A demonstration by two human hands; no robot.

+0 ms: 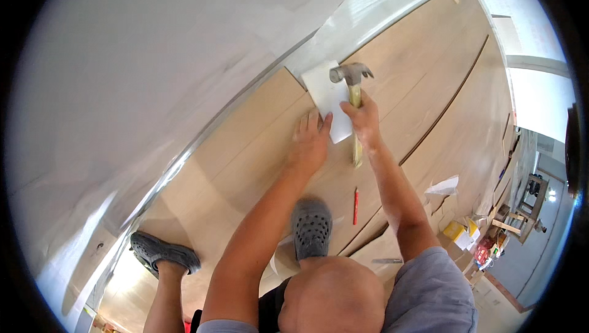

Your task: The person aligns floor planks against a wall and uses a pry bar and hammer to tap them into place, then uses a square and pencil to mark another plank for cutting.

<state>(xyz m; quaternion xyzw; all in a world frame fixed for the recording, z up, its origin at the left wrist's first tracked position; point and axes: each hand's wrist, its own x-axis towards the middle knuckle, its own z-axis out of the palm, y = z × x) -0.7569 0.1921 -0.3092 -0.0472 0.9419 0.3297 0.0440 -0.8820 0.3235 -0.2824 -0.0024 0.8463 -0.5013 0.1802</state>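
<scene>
My right hand (364, 119) is closed around the handle of a claw hammer (351, 74). The hammer's metal head is over a white rectangular piece (324, 84) near the wall. My left hand (311, 143) lies with fingers stretched out on a wood-look floor plank (257, 118), its thumb against the edge of the white piece. I cannot tell whether the hammer head touches the white piece. A red pencil (355, 206) lies on the floor between my forearms.
A pale wall (153, 44) with a strip of clear sheeting at its foot runs along the left. My grey clogs (311, 225) rest on the boards. Dark gaps (451, 100) show between planks at right. A white scrap (443, 185) and a yellow box (460, 233) lie farther right.
</scene>
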